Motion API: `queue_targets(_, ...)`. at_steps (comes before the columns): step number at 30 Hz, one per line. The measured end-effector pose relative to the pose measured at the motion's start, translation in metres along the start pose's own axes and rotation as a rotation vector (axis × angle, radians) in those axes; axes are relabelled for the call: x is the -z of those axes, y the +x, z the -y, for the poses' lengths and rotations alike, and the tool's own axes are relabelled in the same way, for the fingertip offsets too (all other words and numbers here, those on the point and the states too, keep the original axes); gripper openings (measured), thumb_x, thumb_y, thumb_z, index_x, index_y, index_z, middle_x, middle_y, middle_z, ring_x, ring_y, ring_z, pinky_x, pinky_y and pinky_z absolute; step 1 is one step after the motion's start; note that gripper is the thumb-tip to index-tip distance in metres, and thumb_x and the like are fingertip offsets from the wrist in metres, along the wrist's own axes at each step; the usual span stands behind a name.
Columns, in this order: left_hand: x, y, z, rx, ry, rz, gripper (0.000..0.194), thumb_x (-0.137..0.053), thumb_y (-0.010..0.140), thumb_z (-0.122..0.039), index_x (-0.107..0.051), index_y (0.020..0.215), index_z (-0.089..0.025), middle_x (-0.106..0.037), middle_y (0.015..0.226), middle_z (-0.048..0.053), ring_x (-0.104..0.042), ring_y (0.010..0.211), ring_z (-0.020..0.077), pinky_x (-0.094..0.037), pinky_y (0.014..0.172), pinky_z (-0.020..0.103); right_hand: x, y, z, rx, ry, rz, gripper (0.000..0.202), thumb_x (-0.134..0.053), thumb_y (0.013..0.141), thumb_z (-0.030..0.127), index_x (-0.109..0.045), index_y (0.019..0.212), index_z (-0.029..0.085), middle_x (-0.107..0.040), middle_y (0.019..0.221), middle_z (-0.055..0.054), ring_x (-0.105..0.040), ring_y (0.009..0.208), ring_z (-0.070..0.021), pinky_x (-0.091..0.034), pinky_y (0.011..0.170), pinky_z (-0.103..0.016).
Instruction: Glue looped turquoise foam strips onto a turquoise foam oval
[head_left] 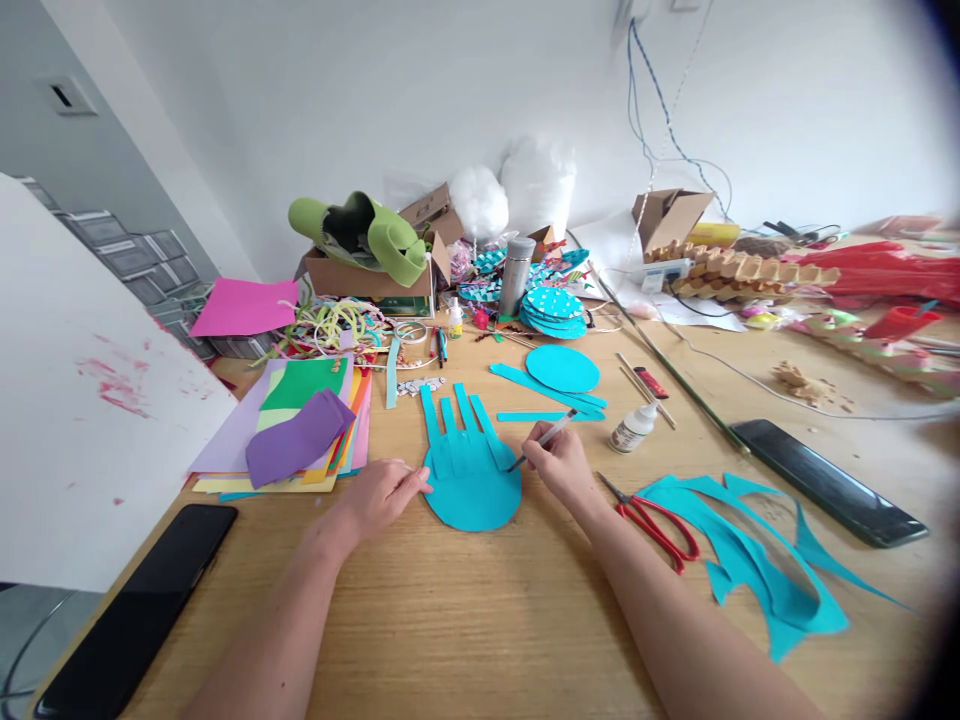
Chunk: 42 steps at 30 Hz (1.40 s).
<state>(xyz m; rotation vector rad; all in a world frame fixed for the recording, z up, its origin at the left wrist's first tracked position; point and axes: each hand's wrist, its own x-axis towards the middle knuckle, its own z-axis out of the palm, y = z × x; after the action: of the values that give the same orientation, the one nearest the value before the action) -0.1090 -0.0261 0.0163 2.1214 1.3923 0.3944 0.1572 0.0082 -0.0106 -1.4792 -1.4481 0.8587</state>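
A blue paper or felt circle lies flat on the table, with several narrow blue strips laid across its upper half and reaching past its far edge. My left hand rests at the circle's left edge, thumb on the rim and fingers partly curled, holding it down. In my right hand is a slim pen, its dark tip touching the circle near its right edge. Red-handled scissors lie beside my right wrist. A white glue bottle stands a little farther off.
Blue offcuts spread at the right near a black phone; another phone lies at the left edge. Behind are a second blue circle, stacked coloured sheets and a cardboard box. A long green stick crosses the right side.
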Motion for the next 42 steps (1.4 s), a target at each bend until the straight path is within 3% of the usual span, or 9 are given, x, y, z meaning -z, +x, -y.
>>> queue_targets(24, -0.001, -0.001, 0.004, -0.007, 0.005, 0.006, 0.058, -0.027, 0.098, -0.05, -0.076, 0.094, -0.02, -0.072, 0.088, 0.008, -0.065, 0.085, 0.0208, -0.042, 0.077, 0.029, 0.002, 0.0, 0.006, 0.01, -0.048, 0.051, 0.011, -0.048, 0.063, 0.023, -0.044, 0.053, 0.021, -0.049, 0.047, 0.003, -0.045, 0.048, -0.0112, -0.03, 0.047, -0.024)
queue_targets(28, -0.001, -0.001, 0.003, 0.002, 0.012, 0.004, 0.059, -0.026, 0.098, -0.05, -0.077, 0.093, -0.02, -0.072, 0.087, 0.008, -0.065, 0.084, 0.0213, -0.042, 0.078, 0.03, 0.01, 0.001, 0.011, -0.098, 0.199, 0.099, 0.014, -0.053, 0.062, 0.025, -0.043, 0.052, 0.021, -0.046, 0.041, 0.004, -0.037, 0.039, -0.0084, -0.025, 0.04, -0.022)
queue_targets(32, -0.002, -0.001, 0.005, -0.005, 0.009, 0.007, 0.059, -0.026, 0.098, -0.051, -0.076, 0.093, -0.021, -0.073, 0.09, 0.008, -0.065, 0.087, 0.0215, -0.043, 0.08, 0.03, 0.019, 0.004, 0.011, -0.092, 0.4, 0.01, 0.015, -0.057, 0.065, 0.028, -0.045, 0.059, 0.021, -0.045, 0.043, 0.005, -0.034, 0.037, -0.0083, -0.021, 0.036, -0.021)
queue_targets(35, -0.003, 0.0, 0.006, -0.009, 0.004, 0.008, 0.058, -0.026, 0.098, -0.05, -0.076, 0.093, -0.021, -0.073, 0.092, 0.007, -0.065, 0.089, 0.0213, -0.043, 0.082, 0.03, 0.024, 0.007, 0.007, 0.03, 0.164, -0.143, 0.011, -0.055, 0.072, 0.029, -0.051, 0.067, 0.02, -0.052, 0.051, 0.003, -0.043, 0.043, -0.0114, -0.031, 0.042, -0.023)
queue_targets(38, -0.004, 0.0, 0.008, -0.016, -0.007, 0.005, 0.058, -0.026, 0.098, -0.05, -0.076, 0.092, -0.021, -0.074, 0.093, 0.007, -0.066, 0.09, 0.0213, -0.043, 0.083, 0.03, 0.027, 0.01, 0.0, 0.222, -0.362, -0.231, 0.015, -0.049, 0.082, 0.027, -0.061, 0.085, 0.019, -0.065, 0.072, -0.004, -0.056, 0.06, -0.0171, -0.038, 0.055, -0.027)
queue_targets(42, -0.005, 0.0, 0.009, -0.013, -0.017, 0.004, 0.057, -0.027, 0.097, -0.049, -0.076, 0.091, -0.021, -0.074, 0.094, 0.006, -0.066, 0.093, 0.0211, -0.043, 0.085, 0.029, 0.029, 0.014, -0.009, 0.433, -0.893, -0.033, 0.03, -0.04, 0.087, 0.011, -0.064, 0.105, 0.015, -0.068, 0.095, -0.011, -0.057, 0.093, -0.0251, -0.04, 0.074, -0.032)
